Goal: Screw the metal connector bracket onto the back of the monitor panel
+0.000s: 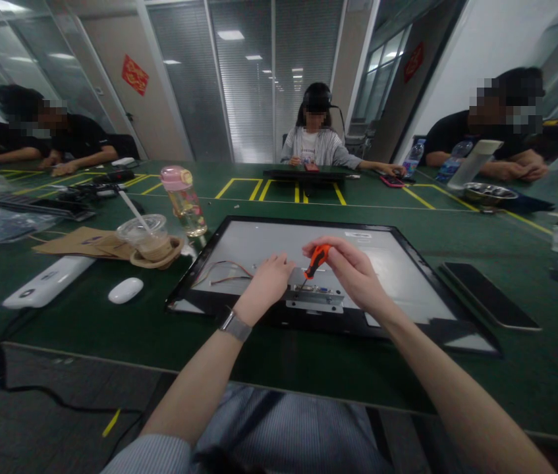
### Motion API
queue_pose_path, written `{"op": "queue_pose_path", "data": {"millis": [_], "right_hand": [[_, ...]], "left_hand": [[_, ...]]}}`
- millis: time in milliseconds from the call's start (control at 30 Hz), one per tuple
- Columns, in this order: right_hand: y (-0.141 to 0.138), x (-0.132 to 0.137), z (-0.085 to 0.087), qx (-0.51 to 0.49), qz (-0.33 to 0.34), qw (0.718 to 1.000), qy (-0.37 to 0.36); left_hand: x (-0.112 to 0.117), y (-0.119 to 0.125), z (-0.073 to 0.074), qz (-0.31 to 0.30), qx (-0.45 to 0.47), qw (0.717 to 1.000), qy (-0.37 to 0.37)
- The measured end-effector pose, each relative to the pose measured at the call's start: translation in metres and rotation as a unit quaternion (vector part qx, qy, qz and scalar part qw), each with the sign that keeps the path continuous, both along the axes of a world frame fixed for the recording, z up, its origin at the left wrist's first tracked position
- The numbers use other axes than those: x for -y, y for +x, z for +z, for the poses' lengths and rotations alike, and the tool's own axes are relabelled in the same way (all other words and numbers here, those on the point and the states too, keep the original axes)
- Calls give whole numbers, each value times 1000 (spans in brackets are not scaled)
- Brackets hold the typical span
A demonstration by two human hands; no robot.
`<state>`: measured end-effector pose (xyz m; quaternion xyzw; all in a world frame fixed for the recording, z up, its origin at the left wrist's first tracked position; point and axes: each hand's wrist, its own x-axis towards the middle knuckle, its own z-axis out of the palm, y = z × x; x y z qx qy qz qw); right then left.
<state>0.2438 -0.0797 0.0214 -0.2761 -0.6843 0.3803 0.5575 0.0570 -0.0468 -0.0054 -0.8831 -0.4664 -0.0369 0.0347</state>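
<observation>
mid-job I reckon, the metal bracket (314,301) sits on the panel (397,276) flat on the tabletop (85,332), right hand (352,266) wrapped round an orange screwdriver (317,261) over it, left hand (267,283) alongside, can't tell that one's grip or how much screwing's left

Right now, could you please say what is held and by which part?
In the right hand, the fingers hold an orange-and-black screwdriver by its handle; whether the left hand grips anything cannot be told.
</observation>
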Motion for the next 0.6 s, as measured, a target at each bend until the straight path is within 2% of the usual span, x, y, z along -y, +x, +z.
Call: {"op": "queue_pose_path", "data": {"millis": [600], "right_hand": [[2,3,4,53,-61,996,37]], "left_hand": [[3,1,3,3,2,1000,1]]}}
